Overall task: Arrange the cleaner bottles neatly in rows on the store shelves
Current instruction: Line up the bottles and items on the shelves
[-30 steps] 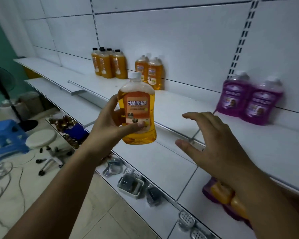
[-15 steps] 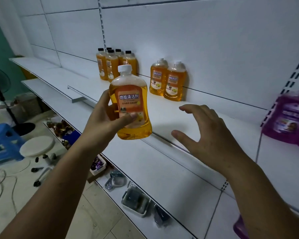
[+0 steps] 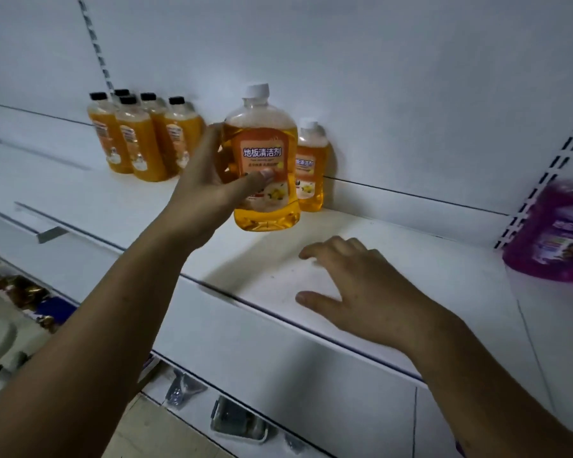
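The left hand (image 3: 209, 190) has its grip clamped round a white-capped plastic bottle of orange cleaner (image 3: 262, 166), upright, seemingly just above the white shelf (image 3: 411, 256). The right hand (image 3: 361, 292) hovers nearby, grip apart, holding nothing.

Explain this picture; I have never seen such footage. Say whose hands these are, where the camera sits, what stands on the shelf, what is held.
No machine: a person works with bare hands, filmed by one wide-angle camera worn on their head. The left hand grips an upright orange cleaner bottle with a white cap above the white shelf. The right hand is open, held low over it. By the back wall stand black-capped orange bottles and one white-capped orange bottle; a blurred purple bottle shows at the right.
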